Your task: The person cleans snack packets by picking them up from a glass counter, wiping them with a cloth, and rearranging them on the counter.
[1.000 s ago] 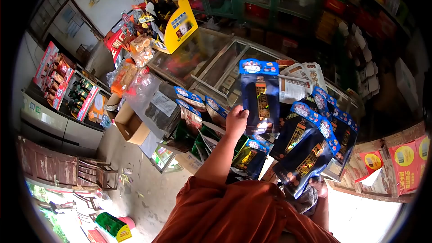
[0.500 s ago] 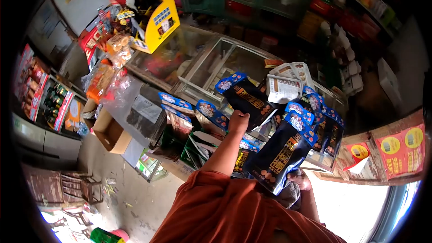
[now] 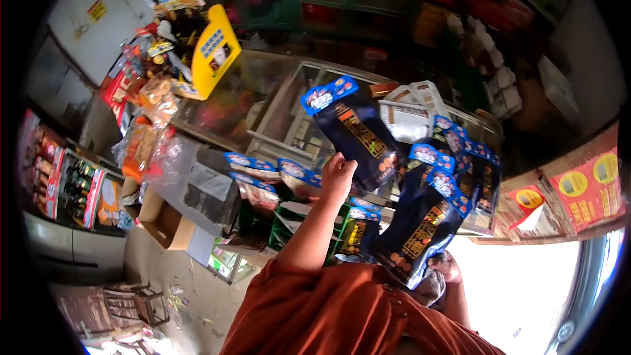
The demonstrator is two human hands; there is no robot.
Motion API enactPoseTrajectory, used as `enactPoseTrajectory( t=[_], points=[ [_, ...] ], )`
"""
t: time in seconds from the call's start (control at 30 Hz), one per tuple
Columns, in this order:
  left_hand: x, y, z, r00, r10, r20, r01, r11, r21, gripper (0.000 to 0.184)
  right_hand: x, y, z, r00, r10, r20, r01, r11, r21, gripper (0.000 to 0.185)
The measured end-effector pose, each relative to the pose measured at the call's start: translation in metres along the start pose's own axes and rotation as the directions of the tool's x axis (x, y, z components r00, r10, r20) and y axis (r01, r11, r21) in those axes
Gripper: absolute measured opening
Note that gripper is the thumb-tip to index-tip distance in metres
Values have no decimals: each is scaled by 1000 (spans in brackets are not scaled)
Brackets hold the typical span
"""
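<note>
My left hand [image 3: 338,174] is closed on the lower edge of a black snack pouch [image 3: 358,135] with a blue header, held above the glass counter. My right hand [image 3: 445,267] is closed around a bunched grey cloth [image 3: 431,288], at the bottom corner of a second black pouch [image 3: 414,233] that leans close to my body. Several more black pouches [image 3: 485,174] lie to the right, overlapping. Printed white pouches [image 3: 404,121] lie behind them. Blue-topped packs [image 3: 256,190] stand in a green rack [image 3: 282,223] left of my forearm.
A glass display counter [image 3: 276,135] runs across the middle. On its left stand a yellow display box [image 3: 217,52] and bagged bread [image 3: 139,148]. An open cardboard box [image 3: 167,227] sits at its left end. A wooden chair [image 3: 135,302] is on the floor at lower left.
The pouch in my left hand has risen and shows more of its front. My right hand stays by the cloth and the second pouch. The camera view has shifted slightly.
</note>
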State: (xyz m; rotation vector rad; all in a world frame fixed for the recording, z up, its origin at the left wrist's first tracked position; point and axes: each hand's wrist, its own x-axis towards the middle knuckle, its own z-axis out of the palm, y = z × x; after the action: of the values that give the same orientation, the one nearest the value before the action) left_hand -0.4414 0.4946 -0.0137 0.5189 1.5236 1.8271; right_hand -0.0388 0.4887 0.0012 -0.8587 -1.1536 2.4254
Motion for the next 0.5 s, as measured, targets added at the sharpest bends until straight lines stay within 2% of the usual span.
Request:
enactPoseTrajectory(
  t=[0.03, 0.07, 0.1, 0.13, 0.17, 0.2, 0.27, 0.3, 0.37, 0.43, 0.5],
  points=[
    [-9, 17, -16, 1000, 25, 1, -25, 995, -93, 4, 1, -14, 20, 1000, -1, -14, 1, 1000, 13, 37],
    [-21, 41, -31, 999, 51, 5, -49, 981, -185, 6, 5, -18, 28, 1000, -13, -13, 13, 1000, 11, 38],
    [-36, 75, -50, 997, 58, -47, -68, 971, -231, 19, 9, -18, 24, 1000, -1, -6, 1, 1000, -8, 39],
    [-43, 93, -75, 991, 66, -117, -96, 957, -274, 19, 13, -22, 30, 1000, 2, 4, -2, 1000, -22, 39],
    [-50, 111, -105, 972, 128, -199, -176, 954, -243, 17, 19, -27, 37, 1000, 4, 14, -3, 999, -38, 39],
    [-58, 134, -128, 943, 144, -302, -242, 915, -322, 15, 30, -30, 42, 999, 11, 35, -9, 999, -47, 39],
    [-65, 149, -200, 887, 225, -404, -363, 880, -306, 21, 53, -32, 52, 990, 70, 122, -59, 994, -89, 37],
    [-64, 155, -231, 857, 203, -474, -379, 871, -313, 21, 65, -18, 45, 991, 85, 107, -75, 992, -98, 37],
    [-57, 133, -305, 778, 208, -592, -427, 867, -257, 20, 84, -25, 63, 967, 159, 200, -133, 981, -138, 39],
    [-50, 104, -361, 674, 101, -732, -364, 907, -211, 13, 94, -17, 84, 986, 164, 18, -160, 976, -146, 47],
    [-38, 86, -389, 624, 86, -776, -355, 916, -185, 10, 107, -12, 94, 952, 302, 52, -288, 940, -182, 48]
  ],
)
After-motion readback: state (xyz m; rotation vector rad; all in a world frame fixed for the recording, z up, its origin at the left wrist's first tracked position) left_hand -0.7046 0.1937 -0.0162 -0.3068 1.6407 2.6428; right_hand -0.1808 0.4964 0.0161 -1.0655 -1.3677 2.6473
